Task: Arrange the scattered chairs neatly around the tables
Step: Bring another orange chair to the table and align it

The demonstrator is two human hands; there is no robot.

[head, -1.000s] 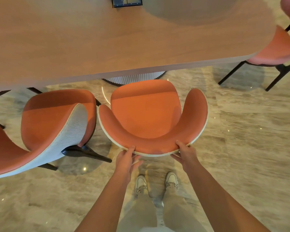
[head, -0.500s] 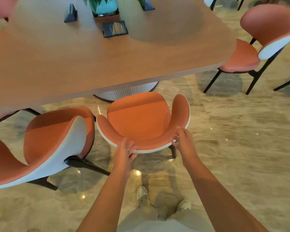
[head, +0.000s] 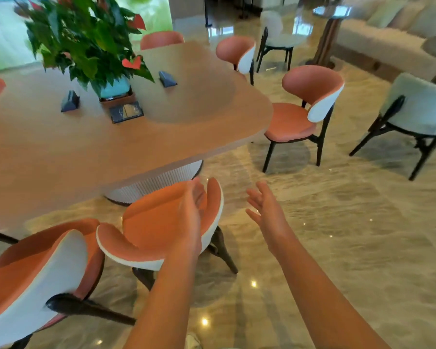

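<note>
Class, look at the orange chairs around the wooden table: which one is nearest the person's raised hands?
The orange chair tucked under the table's near edge, directly behind the left hand; every other orange chair stands farther off.

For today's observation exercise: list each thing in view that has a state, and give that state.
Left hand: open, holding nothing.
Right hand: open, holding nothing.
Nearest chair: tucked under the table.
Chair at the table's corner: pulled out, angled away.
White chair: standing apart.
</note>
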